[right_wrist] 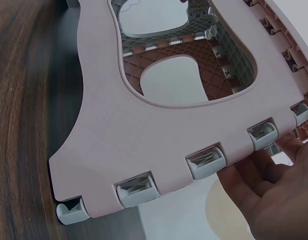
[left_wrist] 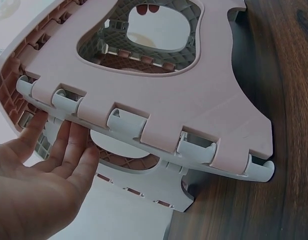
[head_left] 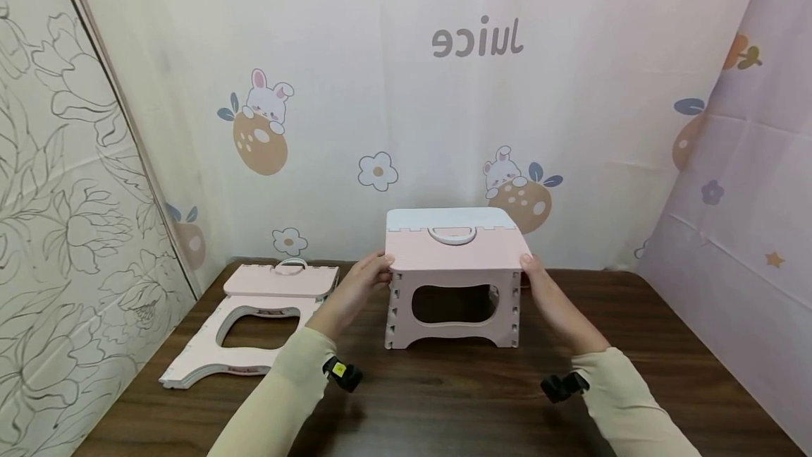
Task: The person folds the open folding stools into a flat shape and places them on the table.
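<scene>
An unfolded pink-and-white folding stool (head_left: 453,309) stands upright at the table's middle, its front panel facing me. Its top has a pink section, a white rear strip and a white carry handle (head_left: 453,235). My left hand (head_left: 357,286) grips the left upper edge, thumb at the front corner. In the left wrist view, that hand's fingers (left_wrist: 76,150) reach under the hinged side. On the opposite side, my right hand (head_left: 542,284) holds the right upper edge, thumb near the top. The right wrist view shows its fingers (right_wrist: 249,175) bent against the white hinge knuckles.
A second pink-and-white folding stool (head_left: 254,323) lies folded flat on the table's left side, behind my left forearm. The dark wooden table (head_left: 444,407) runs back to a printed curtain (head_left: 330,125). Black straps with small devices sit on both wrists.
</scene>
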The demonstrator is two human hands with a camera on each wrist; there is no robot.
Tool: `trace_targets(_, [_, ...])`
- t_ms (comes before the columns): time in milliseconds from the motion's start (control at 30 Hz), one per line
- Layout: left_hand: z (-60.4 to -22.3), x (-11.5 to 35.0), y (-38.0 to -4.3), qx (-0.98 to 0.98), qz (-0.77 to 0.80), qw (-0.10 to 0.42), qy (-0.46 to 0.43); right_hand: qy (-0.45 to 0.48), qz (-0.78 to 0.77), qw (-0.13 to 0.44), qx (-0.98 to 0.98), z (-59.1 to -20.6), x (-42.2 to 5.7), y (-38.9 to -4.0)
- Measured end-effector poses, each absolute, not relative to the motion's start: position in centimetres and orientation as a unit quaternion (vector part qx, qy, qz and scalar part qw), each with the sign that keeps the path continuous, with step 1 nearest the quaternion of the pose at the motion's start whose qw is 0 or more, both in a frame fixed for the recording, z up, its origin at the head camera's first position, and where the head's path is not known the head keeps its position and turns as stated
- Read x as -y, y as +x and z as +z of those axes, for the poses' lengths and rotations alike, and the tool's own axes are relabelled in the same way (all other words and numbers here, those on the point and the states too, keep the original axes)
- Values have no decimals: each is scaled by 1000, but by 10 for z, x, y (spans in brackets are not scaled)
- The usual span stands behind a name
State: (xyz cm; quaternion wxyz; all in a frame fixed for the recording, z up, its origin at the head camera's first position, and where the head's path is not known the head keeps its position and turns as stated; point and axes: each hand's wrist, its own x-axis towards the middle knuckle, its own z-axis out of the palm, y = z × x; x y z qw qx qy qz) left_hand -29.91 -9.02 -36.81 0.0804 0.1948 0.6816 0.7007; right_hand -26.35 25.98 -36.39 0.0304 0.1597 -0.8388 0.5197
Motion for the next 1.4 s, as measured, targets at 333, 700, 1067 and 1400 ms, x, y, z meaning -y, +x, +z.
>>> trace_targets(333, [-369, 98, -300, -684, 699, 77, 193, 158, 532, 27, 831, -366, -250, -265])
trace_targets(700, [-370, 107, -301, -691, 695, 77, 182, 163, 539, 27, 826, -366, -238, -263])
trace_targets(1067, [-369, 116, -300, -691, 695, 78, 180, 143, 543, 23, 827, -365, -228, -264])
trace_targets(1400, [-370, 122, -300, -696, 693, 72, 176, 151, 540, 22, 828, -365, -222, -264])
